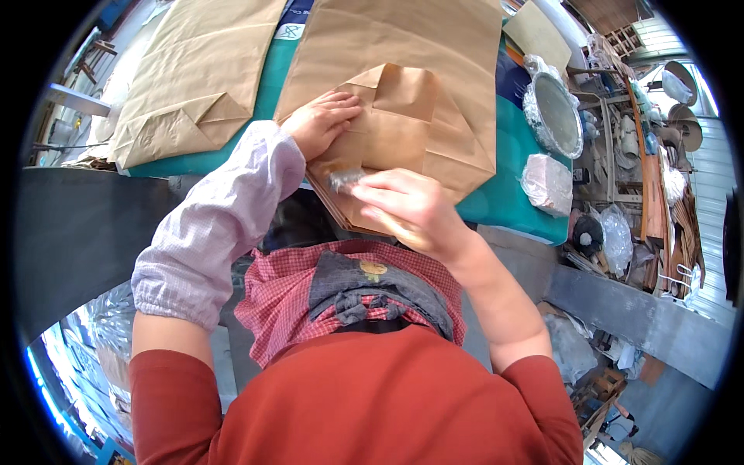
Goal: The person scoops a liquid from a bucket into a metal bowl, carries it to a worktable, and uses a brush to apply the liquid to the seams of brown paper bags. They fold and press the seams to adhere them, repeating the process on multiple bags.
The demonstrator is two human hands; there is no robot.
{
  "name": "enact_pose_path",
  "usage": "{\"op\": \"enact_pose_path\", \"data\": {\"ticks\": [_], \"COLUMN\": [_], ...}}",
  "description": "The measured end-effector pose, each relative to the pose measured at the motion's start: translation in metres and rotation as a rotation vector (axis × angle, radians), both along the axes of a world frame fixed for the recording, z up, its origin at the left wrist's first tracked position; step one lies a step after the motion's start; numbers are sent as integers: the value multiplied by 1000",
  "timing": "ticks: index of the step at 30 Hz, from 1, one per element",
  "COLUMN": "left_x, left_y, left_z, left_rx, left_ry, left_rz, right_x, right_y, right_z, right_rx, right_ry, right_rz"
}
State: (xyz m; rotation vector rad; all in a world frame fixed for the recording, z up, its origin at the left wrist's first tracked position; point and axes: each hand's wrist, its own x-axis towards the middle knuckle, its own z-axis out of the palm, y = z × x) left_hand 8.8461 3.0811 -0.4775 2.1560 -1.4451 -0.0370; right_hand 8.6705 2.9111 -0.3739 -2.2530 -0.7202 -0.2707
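Observation:
A brown paper bag (461,143) lies in front of me on a stack of similar bags, its bottom end opened out into folded flaps. My left hand (322,122) rests on the left side of these folds, fingers stretched out and lying flat on the paper. In my right hand (415,205) is a brush, its pale bristles (343,180) touching the near flap just below my left hand. The fingers wrap round its handle, which they partly hide. The paper under the bristles looks darker.
More brown paper bags (205,58) lie at the left on the teal table cover (511,205). To the right are a round basin (535,128) wrapped in plastic and a pale wrapped block (547,186). Cluttered shelving (647,186) stands beyond the table's right side.

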Motion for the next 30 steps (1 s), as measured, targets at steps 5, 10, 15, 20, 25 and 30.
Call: {"op": "enact_pose_path", "data": {"ticks": [5, 10, 15, 20, 25, 30], "left_x": [-11, -21, -19, -19, -18, -16], "left_y": [-4, -6, -7, -4, -7, -9], "left_z": [-11, -4, -4, -3, -3, -4], "left_rx": [-12, 53, 52, 48, 34, 41], "left_ry": [-217, -260, -268, -292, -305, -318], "left_rz": [53, 150, 136, 132, 115, 107], "right_x": [-24, -59, -76, -94, -95, -101], "right_y": [3, -1, -7, -19, -43, -23], "right_z": [-33, -43, -36, 14, -15, -47], "right_rx": [-219, -232, -210, -32, -170, -111], "right_ry": [130, 103, 75, 136, -51, -12], "right_rz": [113, 44, -3, -79, -377, -268]}}
